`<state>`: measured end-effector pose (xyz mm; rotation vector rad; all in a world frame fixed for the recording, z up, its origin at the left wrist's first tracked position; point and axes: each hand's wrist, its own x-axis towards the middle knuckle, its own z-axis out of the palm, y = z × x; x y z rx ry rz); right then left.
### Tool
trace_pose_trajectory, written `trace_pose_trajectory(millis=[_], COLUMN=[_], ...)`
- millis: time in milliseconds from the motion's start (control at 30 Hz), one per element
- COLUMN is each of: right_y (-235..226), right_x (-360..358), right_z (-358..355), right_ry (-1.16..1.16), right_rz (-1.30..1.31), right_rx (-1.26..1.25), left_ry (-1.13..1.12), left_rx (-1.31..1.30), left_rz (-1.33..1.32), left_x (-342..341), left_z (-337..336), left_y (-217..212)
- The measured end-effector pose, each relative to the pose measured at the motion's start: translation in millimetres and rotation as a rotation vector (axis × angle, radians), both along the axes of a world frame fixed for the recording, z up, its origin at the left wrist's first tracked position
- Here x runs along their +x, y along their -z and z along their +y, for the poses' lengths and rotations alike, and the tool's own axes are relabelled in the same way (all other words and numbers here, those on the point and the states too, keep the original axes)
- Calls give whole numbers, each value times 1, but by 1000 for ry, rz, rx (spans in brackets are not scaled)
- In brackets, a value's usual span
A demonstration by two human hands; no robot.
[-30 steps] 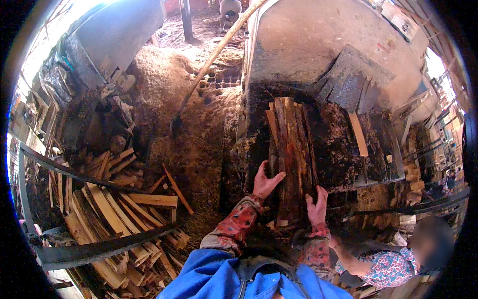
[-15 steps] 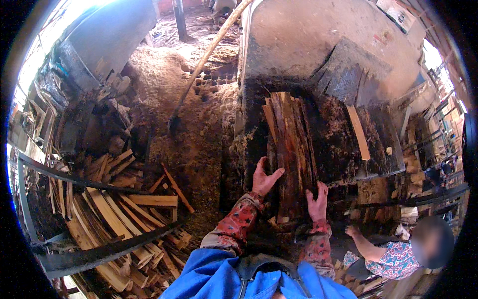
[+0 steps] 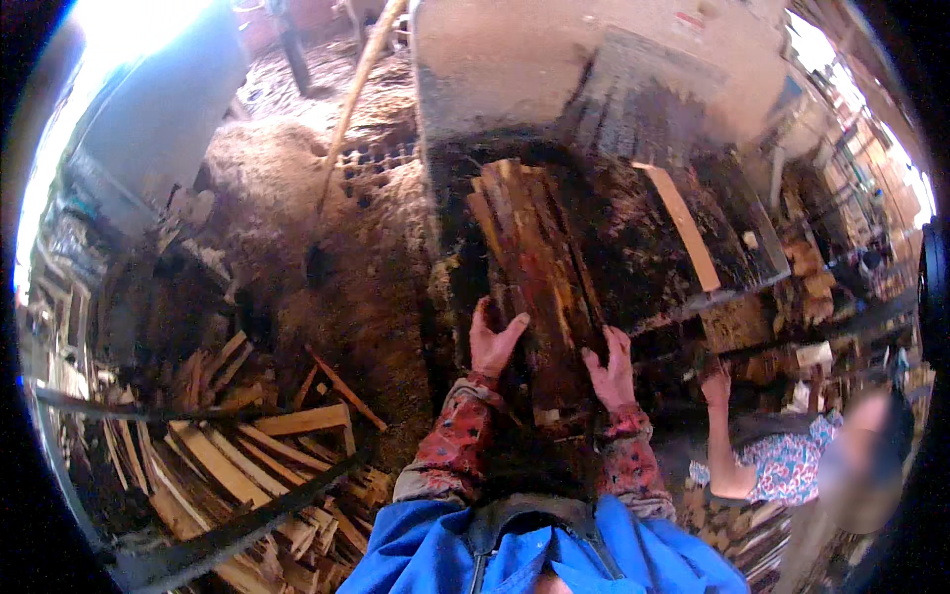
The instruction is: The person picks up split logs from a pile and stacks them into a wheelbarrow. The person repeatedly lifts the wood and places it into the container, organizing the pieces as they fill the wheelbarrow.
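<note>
Between my hands lies a long bundle of rough wood slabs (image 3: 542,267), dark and bark-edged, with its far end fanned slightly apart. On its left side, my left hand (image 3: 495,342) grips it with the thumb along the upper edge and the fingers against the side. My right hand (image 3: 611,366) clasps the opposite side close to the near end, thumb toward the top. Parts of the fingers are hidden by the wood. Under the bundle is a dark, soiled metal table (image 3: 648,322).
A single pale wood strip (image 3: 683,226) lies on the table to the right. At the lower left, a metal rack (image 3: 223,530) holds many loose slats (image 3: 223,465). A long pole (image 3: 356,99) leans beyond the sawdust. A co-worker (image 3: 782,465) is at the right.
The bundle and table appear farther left and tilted as the view turns right. Both hands stay at the bundle's sides. The co-worker's forearm has risen.
</note>
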<state>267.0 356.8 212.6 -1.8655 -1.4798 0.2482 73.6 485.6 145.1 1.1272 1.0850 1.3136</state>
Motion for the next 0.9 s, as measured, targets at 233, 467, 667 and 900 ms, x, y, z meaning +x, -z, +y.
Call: trace_pose_trajectory(millis=[233,467,667,900], right_y=[-20,-33,-49,-55], right_x=[15,14,11,11], right_z=[-9,-27,-33,-37], right_ry=[20,2,3,2], right_rz=[16,36,41,29], right_rx=[-30,-104,-103,-102], left_ry=[121,198,159,186], left_rx=[-78,-106,-117,-119], left_rz=[-85,-35,-3,-56], left_x=[8,-1,-2,-3], left_z=[-5,-14,-23,-28], left_y=[-17,-22,-30,-51])
